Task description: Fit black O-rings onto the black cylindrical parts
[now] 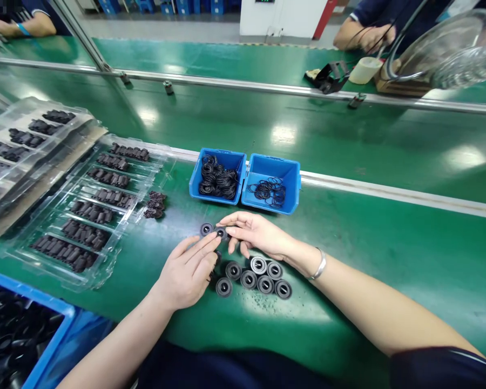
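My right hand has its thumb and index finger closed on a round black part with a central hole. The fingertips of my left hand rest against the same part from the left, and its curled lower fingers are near dark pieces that are partly hidden. Just left of the held part is another round black part. Below my right hand, several black cylindrical parts stand in a cluster on the green table; one has a brighter, silvery ring.
Two blue bins with black rings and thin loops sit beyond my hands. Clear trays of dark parts lie left, beside a small dark pile. A blue crate stands lower left. Other people's hands work across the rail.
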Demonstrator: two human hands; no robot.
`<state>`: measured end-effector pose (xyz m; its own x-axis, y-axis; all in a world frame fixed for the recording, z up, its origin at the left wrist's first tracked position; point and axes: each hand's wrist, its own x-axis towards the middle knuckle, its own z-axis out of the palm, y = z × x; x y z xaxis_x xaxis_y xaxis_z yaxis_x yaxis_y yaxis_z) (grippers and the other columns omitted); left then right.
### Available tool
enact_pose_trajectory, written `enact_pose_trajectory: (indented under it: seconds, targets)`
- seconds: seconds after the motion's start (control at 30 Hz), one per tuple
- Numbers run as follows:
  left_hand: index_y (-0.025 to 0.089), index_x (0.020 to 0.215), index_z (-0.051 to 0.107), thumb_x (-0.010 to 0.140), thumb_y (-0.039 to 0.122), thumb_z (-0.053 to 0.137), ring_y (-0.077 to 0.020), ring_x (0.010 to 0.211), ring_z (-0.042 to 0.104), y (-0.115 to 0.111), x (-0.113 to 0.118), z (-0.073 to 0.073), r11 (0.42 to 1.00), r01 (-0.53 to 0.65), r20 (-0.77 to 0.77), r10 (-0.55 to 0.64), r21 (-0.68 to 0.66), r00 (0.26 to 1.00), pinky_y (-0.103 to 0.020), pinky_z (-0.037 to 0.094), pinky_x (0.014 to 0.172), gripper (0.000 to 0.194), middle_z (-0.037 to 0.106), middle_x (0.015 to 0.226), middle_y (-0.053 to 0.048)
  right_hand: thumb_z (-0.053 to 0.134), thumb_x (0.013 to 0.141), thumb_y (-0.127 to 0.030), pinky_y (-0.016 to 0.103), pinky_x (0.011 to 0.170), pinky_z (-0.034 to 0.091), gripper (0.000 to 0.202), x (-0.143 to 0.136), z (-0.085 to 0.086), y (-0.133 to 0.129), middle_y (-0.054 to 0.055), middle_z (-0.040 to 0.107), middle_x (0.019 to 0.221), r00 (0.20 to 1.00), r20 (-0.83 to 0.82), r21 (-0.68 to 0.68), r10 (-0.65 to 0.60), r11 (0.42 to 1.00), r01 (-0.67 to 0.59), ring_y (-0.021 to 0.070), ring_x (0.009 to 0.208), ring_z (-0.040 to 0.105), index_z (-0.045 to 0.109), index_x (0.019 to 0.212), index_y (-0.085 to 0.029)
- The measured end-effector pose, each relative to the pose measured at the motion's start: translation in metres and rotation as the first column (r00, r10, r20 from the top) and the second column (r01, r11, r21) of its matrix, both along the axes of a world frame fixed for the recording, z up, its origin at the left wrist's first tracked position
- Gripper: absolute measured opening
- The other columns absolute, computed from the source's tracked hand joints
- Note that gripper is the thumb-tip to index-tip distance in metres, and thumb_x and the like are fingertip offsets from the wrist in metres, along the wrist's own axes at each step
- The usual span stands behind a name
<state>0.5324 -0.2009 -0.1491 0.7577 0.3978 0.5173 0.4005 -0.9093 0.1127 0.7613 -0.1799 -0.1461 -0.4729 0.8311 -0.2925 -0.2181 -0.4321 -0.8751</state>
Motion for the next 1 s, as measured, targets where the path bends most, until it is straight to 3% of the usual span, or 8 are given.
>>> enact_pose_trajectory:
  seconds: [0.13,0.37,0.5,0.67,0.77,0.83,0.9,1.0]
  targets:
    - [0.012,0.1,0.058,0.082,0.0,0.042,-0.0268,0.128,0.057,0.0,-0.004,0.002,1.0,-0.017,0.029,0.016,0.024,0.999,-0.042,0.041,0.105,0.027,0.067,0.126,-0.019,0.072,0.087,-0.028,0.014,0.038,0.05,0.032,0.0,-0.001,0.001,0.007,0.067,0.089,1.0,0.004,-0.007,-0.018,1.0,0.018,0.0136,0.064,0.07,0.058,0.111,-0.011]
    - [0.012,0.101,0.056,0.077,-0.003,0.047,-0.0261,0.115,0.067,0.0,-0.014,0.002,0.994,-0.078,0.139,0.067,0.081,0.988,-0.041,0.046,0.097,0.03,0.073,0.113,-0.017,0.073,0.084,-0.022,0.014,0.038,0.049,0.033,0.002,0.0,-0.002,0.014,0.061,0.125,0.998,0.059,0.08,-0.003,0.997,-0.002,0.0113,0.067,0.07,0.058,0.112,-0.014]
    - [0.01,0.104,0.057,0.078,-0.002,0.046,-0.0269,0.114,0.067,0.003,-0.012,0.0,0.996,-0.067,0.068,0.063,0.054,0.996,-0.041,0.047,0.095,0.031,0.073,0.111,-0.018,0.069,0.086,-0.02,0.014,0.034,0.043,0.031,-0.003,0.001,0.0,0.012,0.064,0.116,0.985,0.173,0.137,0.015,0.99,-0.039,0.0097,0.059,0.067,0.056,0.114,-0.014]
    - [0.011,0.106,0.057,0.078,-0.004,0.048,-0.0275,0.116,0.066,0.005,-0.013,-0.003,0.996,-0.079,0.141,0.073,0.04,0.987,-0.041,0.048,0.094,0.032,0.071,0.116,-0.018,0.067,0.091,-0.027,0.016,0.04,0.038,0.034,0.01,0.019,-0.001,0.001,0.067,0.075,0.922,0.386,0.213,-0.029,0.975,-0.058,0.0056,0.046,0.051,0.056,0.119,-0.013]
    - [0.013,0.109,0.058,0.082,-0.003,0.047,-0.0238,0.111,0.068,0.004,-0.014,0.0,0.989,-0.131,0.22,0.142,-0.063,0.965,-0.038,0.049,0.092,0.033,0.071,0.116,-0.015,0.071,0.089,-0.035,0.02,0.055,0.046,0.034,0.034,0.035,-0.01,0.002,0.066,0.082,0.85,0.527,0.358,0.016,0.902,-0.239,0.0098,0.062,0.057,0.062,0.115,-0.015]
    - [0.015,0.113,0.06,0.088,0.001,0.045,-0.0209,0.11,0.067,0.002,-0.015,0.007,0.954,-0.198,0.247,0.252,-0.224,0.936,-0.036,0.05,0.094,0.032,0.072,0.113,-0.011,0.074,0.087,-0.037,0.025,0.069,0.05,0.034,0.049,0.044,-0.017,0.006,0.065,0.102,0.788,0.602,0.409,0.128,0.798,-0.442,0.0137,0.08,0.061,0.065,0.113,-0.017]
    - [0.018,0.115,0.062,0.094,0.007,0.043,-0.0182,0.106,0.068,-0.002,-0.015,0.015,0.863,-0.248,0.24,0.379,-0.441,0.893,-0.033,0.052,0.093,0.031,0.073,0.109,-0.007,0.075,0.086,-0.037,0.027,0.075,0.05,0.035,0.059,0.047,-0.025,0.007,0.062,0.113,0.716,0.667,0.405,0.206,0.706,-0.58,0.0155,0.088,0.06,0.067,0.115,-0.019]
    - [0.022,0.116,0.065,0.099,0.018,0.044,-0.0145,0.09,0.07,-0.007,-0.012,0.025,0.673,-0.216,0.209,0.491,-0.707,0.846,-0.028,0.055,0.082,0.027,0.074,0.103,-0.003,0.072,0.089,-0.035,0.027,0.075,0.049,0.03,0.064,0.042,-0.029,0.006,0.061,0.111,0.673,0.715,0.384,0.191,0.696,-0.606,0.016,0.087,0.058,0.068,0.113,-0.019]
